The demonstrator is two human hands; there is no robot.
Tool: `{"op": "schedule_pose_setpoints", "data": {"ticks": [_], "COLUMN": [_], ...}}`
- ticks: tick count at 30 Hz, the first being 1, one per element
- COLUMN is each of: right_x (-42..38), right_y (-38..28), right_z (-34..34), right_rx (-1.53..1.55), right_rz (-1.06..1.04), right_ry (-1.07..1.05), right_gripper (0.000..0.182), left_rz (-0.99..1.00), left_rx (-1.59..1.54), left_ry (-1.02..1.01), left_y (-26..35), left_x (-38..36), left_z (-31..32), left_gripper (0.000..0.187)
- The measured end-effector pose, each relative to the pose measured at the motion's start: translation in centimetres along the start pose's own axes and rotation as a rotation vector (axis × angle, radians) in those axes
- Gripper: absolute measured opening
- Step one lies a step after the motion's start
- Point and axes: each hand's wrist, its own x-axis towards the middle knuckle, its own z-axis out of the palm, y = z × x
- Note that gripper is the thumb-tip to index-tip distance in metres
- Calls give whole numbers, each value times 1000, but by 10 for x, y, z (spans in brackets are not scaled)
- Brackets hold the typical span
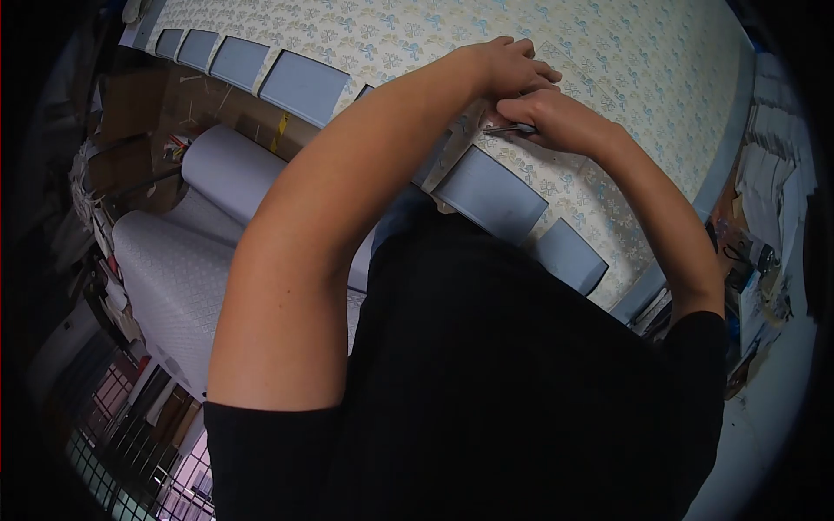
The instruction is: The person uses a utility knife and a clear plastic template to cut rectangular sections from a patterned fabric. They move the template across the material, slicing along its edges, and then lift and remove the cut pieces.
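Floral-patterned cream sheet material (417, 35) covers the large table, with rectangular notches along its near edge. My left hand (519, 69) lies on the sheet with its fingers spread, just beyond my right hand. My right hand (560, 120) is closed around what look like scissors (512, 129). Their metal blades point left, low over the sheet near a notch. The handles are hidden in my palm. Grey-blue table surface (495, 195) shows through the notches.
Rolls of pale grey material (234, 174) lie to the left below the table edge. Stacked white sheets (773, 130) stand on the right. Black-handled items (747, 253) sit at the lower right. Metal grating (130, 451) shows at the lower left.
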Motion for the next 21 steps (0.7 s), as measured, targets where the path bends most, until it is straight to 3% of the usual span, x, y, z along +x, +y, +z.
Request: {"op": "schedule_pose_setpoints", "data": {"ticks": [6, 21], "right_x": [17, 26], "right_y": [-10, -3], "right_z": [-19, -1], "right_rx": [-141, -111], "right_rz": [-94, -210], "right_ry": [-193, -127], "right_gripper": [12, 19], "left_rz": [-32, 27], "left_rx": [-15, 8], "left_ry": [-56, -16], "left_y": [0, -2], "left_x": [1, -3], "left_z": [-2, -4], "left_gripper": [66, 67]}}
